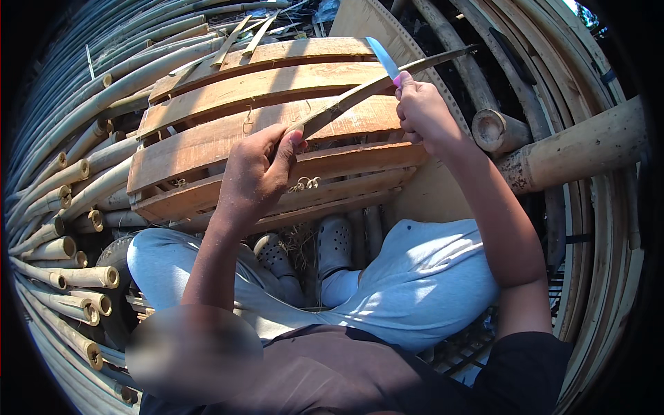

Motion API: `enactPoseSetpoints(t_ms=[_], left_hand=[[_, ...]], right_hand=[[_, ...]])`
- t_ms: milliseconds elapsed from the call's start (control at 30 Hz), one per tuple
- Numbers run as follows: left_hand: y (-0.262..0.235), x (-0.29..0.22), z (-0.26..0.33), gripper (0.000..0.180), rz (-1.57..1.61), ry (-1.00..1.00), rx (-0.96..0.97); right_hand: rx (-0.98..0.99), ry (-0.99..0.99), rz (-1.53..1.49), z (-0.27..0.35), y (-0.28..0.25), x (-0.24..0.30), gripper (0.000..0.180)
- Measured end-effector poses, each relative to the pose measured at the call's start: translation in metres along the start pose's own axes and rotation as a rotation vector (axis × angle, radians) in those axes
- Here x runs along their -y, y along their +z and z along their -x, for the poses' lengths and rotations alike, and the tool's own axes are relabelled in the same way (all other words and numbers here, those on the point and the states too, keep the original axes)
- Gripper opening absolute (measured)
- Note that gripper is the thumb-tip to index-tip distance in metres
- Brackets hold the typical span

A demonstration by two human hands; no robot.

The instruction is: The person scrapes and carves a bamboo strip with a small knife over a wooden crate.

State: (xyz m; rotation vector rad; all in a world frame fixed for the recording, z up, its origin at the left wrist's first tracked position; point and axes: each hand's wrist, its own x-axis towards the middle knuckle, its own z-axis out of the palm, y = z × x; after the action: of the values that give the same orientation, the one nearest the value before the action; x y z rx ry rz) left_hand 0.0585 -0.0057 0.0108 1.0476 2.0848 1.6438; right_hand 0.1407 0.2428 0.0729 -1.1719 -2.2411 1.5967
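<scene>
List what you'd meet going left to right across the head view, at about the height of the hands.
Stacked bamboo poles → wooden crate → left hand gripping the bamboo strip → right hand with the knife → cut bamboo stub → thick bamboo pole.

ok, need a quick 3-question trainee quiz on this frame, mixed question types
1. True or false: the left hand grips the lower end of the long thin bamboo strip.
2. Which hand holds the knife with the pale steel blade?
A. left hand
B. right hand
C. neither
3. Fill in: beneath both hands lies a slatted ____ crate, with cut bamboo poles stacked on the person's left.

Key:
1. True.
2. B; the blade meets the strip near the right hand's fingers.
3. Wooden.
</scene>
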Motion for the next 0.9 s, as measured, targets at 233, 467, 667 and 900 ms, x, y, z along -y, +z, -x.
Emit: enactPoseSetpoints(t_ms=[233, 467, 667, 900], left_hand=[[-0.003, 0.003, 0.001, 0.034, 0.034, -0.059, 0.019], [-0.005, -0.008, 0.002, 0.034, 0.222, -0.151, 0.048], [-0.011, -0.003, 0.000, 0.034, 0.226, -0.123, 0.019], [-0.024, -0.005, -0.002, 0.036, 0.198, -0.183, 0.001]], right_hand=[[0.227, -0.137, 0.215, 0.037, 0.041, -0.009, 0.046], [-0.059, -0.173, 0.119, 0.028, 0.039, -0.014, 0.047], [-0.075, 0.000, 0.022, -0.010, -0.005, 0.001, 0.045], [0.129, -0.011, -0.010, -0.009, -0.011, -0.004, 0.041]])
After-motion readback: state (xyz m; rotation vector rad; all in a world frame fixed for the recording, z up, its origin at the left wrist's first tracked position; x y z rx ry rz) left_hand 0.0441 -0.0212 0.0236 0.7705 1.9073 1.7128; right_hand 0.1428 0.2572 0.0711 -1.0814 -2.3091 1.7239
